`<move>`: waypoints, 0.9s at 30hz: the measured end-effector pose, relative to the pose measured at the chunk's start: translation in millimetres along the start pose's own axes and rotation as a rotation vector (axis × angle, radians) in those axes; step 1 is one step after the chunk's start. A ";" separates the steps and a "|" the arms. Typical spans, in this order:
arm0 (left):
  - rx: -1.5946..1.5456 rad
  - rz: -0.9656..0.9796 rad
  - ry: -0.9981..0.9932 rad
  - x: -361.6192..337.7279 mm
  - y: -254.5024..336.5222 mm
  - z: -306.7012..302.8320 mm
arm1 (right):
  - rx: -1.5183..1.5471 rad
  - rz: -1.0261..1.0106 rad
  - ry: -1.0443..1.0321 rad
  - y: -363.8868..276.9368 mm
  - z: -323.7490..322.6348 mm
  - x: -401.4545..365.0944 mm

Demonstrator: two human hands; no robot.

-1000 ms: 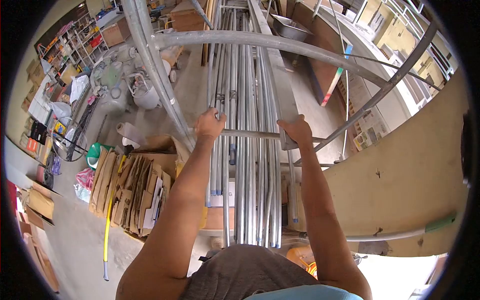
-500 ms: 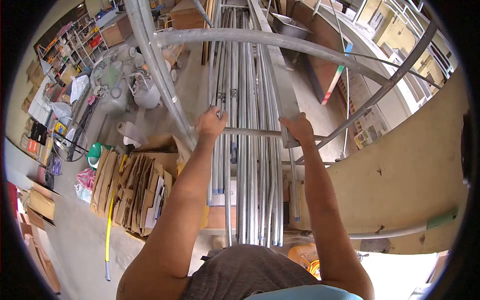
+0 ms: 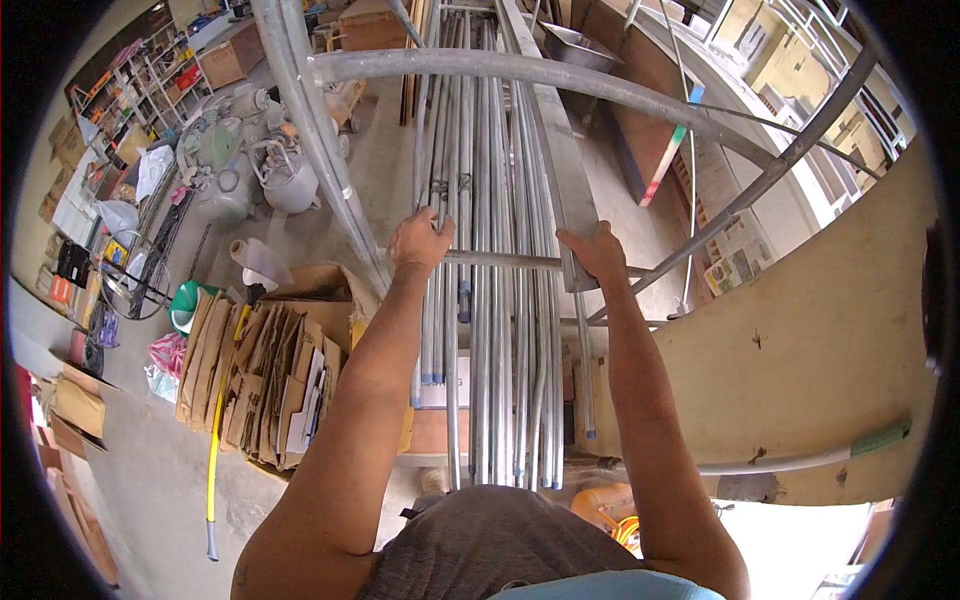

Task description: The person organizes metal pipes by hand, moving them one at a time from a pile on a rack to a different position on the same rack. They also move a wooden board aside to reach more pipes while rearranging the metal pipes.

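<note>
My left hand [image 3: 421, 239] is closed over the horizontal metal crossbar [image 3: 502, 260], at the left side of a bundle of long metal pipes [image 3: 491, 330]. The pipes lie lengthwise away from me, resting across the supports, several with blue ends. To their right, my right hand [image 3: 597, 255] is closed on the near end of a long flat grey metal plank [image 3: 560, 165], with the thumb on its left edge and fingers over its right side. Part of the crossbar passes behind the plank end and right hand.
A curved metal tube frame [image 3: 450, 66] arches over the pipes. On the left stand a box of folded cardboard [image 3: 262, 375], a yellow pole [image 3: 217, 440] and grey tanks [image 3: 285, 182]. A large tan panel [image 3: 790, 370] borders the right, and a metal basin [image 3: 580, 52] is farther back.
The view has shifted very slightly. Both hands stay in the same places on the crossbar and plank, and the pipes show no clear movement.
</note>
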State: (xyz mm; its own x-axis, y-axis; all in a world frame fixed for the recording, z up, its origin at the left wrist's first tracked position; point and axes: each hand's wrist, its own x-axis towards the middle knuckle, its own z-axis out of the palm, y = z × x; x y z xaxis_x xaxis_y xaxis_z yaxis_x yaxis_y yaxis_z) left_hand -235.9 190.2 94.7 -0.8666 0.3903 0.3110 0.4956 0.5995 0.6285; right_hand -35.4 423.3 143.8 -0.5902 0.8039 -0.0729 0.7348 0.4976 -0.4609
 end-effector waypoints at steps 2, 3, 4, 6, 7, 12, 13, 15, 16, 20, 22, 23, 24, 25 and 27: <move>-0.004 0.000 0.006 0.2 -2.0 2.0 | 0.033 0.000 -0.022 -0.8 -2.7 -1.2; 0.000 0.006 0.003 0.3 -1.9 1.4 | 0.036 0.003 -0.022 -1.7 -4.3 -2.7; 0.005 0.011 0.001 0.3 -1.2 1.0 | 0.039 -0.001 -0.021 -3.5 -6.2 -4.7; -0.001 -0.010 -0.019 -0.4 2.4 -1.7 | 0.044 -0.003 -0.020 -3.8 -6.0 -6.0; -0.009 -0.034 -0.034 -0.6 4.8 -3.6 | 0.041 -0.003 -0.013 -3.5 -5.8 -5.6; 0.009 -0.034 0.000 -1.6 4.6 -1.2 | 0.060 0.000 -0.020 1.2 -1.8 0.3; 0.002 -0.034 0.001 -1.9 5.5 -2.1 | 0.046 0.006 -0.020 2.5 0.1 2.3; 0.023 -0.021 0.002 -2.9 8.4 -6.1 | 0.035 0.011 -0.019 3.3 1.6 4.0; 0.042 -0.010 0.002 -3.5 9.9 -8.2 | 0.036 0.005 -0.020 3.2 1.5 3.5; 0.055 0.014 -0.001 -1.5 6.6 -4.8 | 0.064 0.005 -0.040 -1.7 -7.0 -4.7; 0.058 -0.018 -0.037 -0.1 6.3 -5.2 | 0.047 0.014 -0.024 -0.8 -4.5 -3.4; 0.062 -0.017 -0.036 0.0 6.3 -5.2 | 0.026 0.021 -0.009 -1.2 -3.0 -2.5; 0.066 -0.012 -0.015 -1.0 7.4 -5.3 | 0.031 0.019 -0.010 -2.1 -3.5 -2.5; 0.070 -0.008 0.007 -2.2 8.5 -5.6 | 0.033 0.018 -0.015 -2.4 -5.0 -2.6; 0.060 -0.012 0.012 -4.3 10.0 -6.2 | 0.041 0.013 -0.019 -3.1 -6.4 -2.8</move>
State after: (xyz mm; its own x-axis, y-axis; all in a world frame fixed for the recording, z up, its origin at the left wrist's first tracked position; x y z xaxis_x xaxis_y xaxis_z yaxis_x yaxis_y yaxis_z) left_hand -227.6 190.2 104.1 -0.8731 0.3741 0.3126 0.4871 0.6449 0.5889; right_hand -33.8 421.6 151.1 -0.5869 0.8040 -0.0956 0.7286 0.4729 -0.4955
